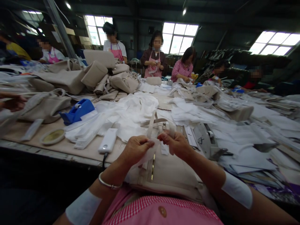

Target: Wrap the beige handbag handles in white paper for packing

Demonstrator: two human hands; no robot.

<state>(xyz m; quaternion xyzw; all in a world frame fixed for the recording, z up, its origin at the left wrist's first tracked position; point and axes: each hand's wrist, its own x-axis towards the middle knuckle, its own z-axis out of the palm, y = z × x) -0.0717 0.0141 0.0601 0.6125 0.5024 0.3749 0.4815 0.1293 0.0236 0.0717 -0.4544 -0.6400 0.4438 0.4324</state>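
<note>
A beige handbag [173,172] lies on the table edge right in front of me, its handles [153,123] pointing away and a gold-coloured metal strip [153,168] on its face. Over its left part, my left hand [138,148] pinches a thin white translucent sheet [146,156] between thumb and fingers. My right hand [174,142] is closed beside the handle base, a short gap to the right of the left hand; what its fingertips hold is too small to make out.
A blue tape dispenser [78,111], a tape roll [52,136] and a white power bank [108,140] with a cable lie left. A grey dispenser [206,140] stands right. White wrapping sheets [133,109] and piled bags [67,78] spread beyond; several people work across the table.
</note>
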